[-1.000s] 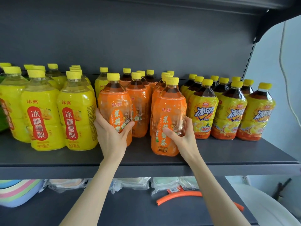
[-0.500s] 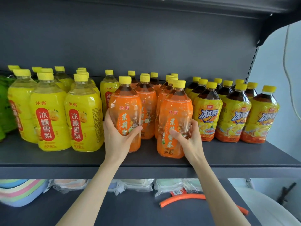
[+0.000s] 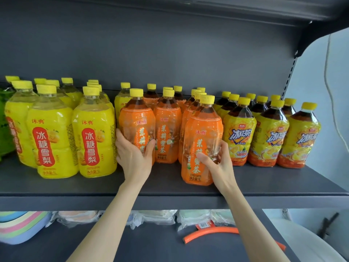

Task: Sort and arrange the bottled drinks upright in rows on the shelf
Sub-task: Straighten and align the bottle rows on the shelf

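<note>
Left bottle (image 3: pixel 137 120) has slid back into line. Left hand (image 3: pixel 134 157) grips it; right hand (image 3: pixel 217 165) grips right bottle (image 3: pixel 203 129). Full, heavy, slick: hold mid-body.

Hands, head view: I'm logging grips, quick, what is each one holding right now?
Left hand: grips the left orange bottle.
Right hand: grips the front orange bottle.

You've got a dark grey shelf (image 3: pixel 56 188). L grp: yellow bottles (image 3: pixel 94 140), red oval labels w/ white chars. Mid: orange bottles (image 3: pixel 168 129), white chars, dark brown tea up top. R grp: tea bottles (image 3: pixel 268 133), yellow-orange wrap w/ blue-white logo. All caps (image 3: pixel 207 99) yellow. Below: orange hose (image 3: pixel 207 232), pastel-striped stack (image 3: pixel 18 229). Far L you see a green item (image 3: pixel 5 129).
</note>
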A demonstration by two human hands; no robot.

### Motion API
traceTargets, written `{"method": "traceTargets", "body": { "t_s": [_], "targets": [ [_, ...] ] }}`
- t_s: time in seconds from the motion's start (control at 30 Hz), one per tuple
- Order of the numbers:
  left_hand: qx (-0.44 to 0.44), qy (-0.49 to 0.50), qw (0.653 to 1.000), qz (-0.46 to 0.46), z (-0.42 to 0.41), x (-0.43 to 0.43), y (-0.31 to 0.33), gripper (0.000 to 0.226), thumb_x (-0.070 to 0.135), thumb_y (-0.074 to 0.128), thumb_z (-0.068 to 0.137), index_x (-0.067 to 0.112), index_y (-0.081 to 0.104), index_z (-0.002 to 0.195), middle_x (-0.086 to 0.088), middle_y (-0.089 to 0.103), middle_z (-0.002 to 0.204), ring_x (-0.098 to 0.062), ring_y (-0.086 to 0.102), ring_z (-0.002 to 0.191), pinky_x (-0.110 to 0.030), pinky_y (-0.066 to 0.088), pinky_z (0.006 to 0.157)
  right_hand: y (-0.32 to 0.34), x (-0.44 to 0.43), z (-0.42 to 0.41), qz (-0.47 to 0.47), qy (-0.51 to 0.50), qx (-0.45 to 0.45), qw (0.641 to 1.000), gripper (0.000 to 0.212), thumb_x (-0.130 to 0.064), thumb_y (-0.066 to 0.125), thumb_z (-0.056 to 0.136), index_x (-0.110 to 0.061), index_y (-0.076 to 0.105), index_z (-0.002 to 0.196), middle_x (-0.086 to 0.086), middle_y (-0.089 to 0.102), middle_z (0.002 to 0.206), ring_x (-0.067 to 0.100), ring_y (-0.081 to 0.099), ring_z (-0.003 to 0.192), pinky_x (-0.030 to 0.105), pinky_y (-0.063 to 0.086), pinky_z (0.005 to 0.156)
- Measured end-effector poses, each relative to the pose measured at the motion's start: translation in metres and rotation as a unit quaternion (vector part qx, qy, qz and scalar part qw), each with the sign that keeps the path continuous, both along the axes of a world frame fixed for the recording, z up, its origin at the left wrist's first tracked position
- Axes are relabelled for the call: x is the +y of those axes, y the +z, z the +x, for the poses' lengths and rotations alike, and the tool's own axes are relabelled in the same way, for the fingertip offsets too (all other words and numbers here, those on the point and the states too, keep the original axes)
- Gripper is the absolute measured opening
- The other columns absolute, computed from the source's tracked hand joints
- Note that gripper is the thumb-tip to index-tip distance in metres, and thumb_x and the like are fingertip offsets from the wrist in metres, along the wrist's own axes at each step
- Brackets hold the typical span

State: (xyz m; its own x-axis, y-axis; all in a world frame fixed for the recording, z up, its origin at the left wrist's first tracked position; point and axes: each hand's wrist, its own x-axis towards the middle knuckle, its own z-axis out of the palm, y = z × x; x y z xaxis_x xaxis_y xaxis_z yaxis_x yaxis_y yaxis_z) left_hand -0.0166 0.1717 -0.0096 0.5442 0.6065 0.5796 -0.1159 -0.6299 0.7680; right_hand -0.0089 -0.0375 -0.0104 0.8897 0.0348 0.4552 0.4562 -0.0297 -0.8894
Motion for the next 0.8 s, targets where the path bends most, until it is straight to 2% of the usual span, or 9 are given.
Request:
{"method": "traceTargets", "body": {
  "t_s": [0.2,0.33,0.47,0.67,0.8],
  "targets": [
    [-0.043,-0.086,0.995,-0.028,0.005,0.017,-0.002,0.090,0.037,0.067,0.083,0.008,0.012,0.148,-0.012,0.026,0.152,-0.026,0.028,0.140,-0.048,0.032,0.111,0.001,0.002,-0.002,0.004,-0.007,-0.005,1.000,0.066,-0.059,0.073,0.056,-0.045,0.044,0.112,-0.016,0.064,0.110,-0.002,0.066,0.096,0.018,0.055,0.067],
    [-0.011,-0.102,0.994,-0.021,0.014,0.029,0.002,0.089,0.040,0.063,0.085,0.010,0.008,0.149,-0.011,0.024,0.153,-0.027,0.027,0.140,-0.047,0.031,0.112,0.001,0.002,-0.002,0.009,-0.012,-0.008,1.000,0.067,-0.057,0.074,0.056,-0.040,0.046,0.115,-0.012,0.065,0.112,0.000,0.066,0.096,0.016,0.054,0.067],
    [0.035,-0.132,0.989,-0.056,0.026,0.040,0.006,0.090,0.043,0.062,0.086,0.016,0.003,0.149,-0.008,0.023,0.154,-0.026,0.028,0.139,-0.047,0.032,0.111,0.000,0.001,-0.002,0.010,-0.018,-0.007,1.000,0.071,-0.057,0.074,0.056,-0.036,0.047,0.118,-0.011,0.065,0.112,0.002,0.067,0.096,0.018,0.055,0.068],
    [0.041,-0.173,0.979,-0.098,0.040,0.044,0.010,0.089,0.037,0.062,0.088,0.018,0.001,0.149,-0.009,0.021,0.153,-0.025,0.026,0.139,-0.043,0.030,0.111,0.000,0.002,-0.001,0.002,-0.033,-0.005,0.999,0.077,-0.059,0.073,0.055,-0.032,0.045,0.121,-0.009,0.065,0.114,0.005,0.067,0.097,0.021,0.056,0.071],
    [0.039,-0.193,0.970,-0.143,0.046,0.035,0.013,0.077,0.047,0.045,0.095,0.022,-0.003,0.150,-0.008,0.011,0.157,-0.026,0.018,0.143,-0.046,0.025,0.114,0.000,0.003,0.000,-0.002,-0.047,-0.004,0.999,0.085,-0.060,0.072,0.054,-0.027,0.043,0.127,-0.006,0.064,0.117,0.010,0.067,0.101,0.029,0.057,0.080]
  ]
}}
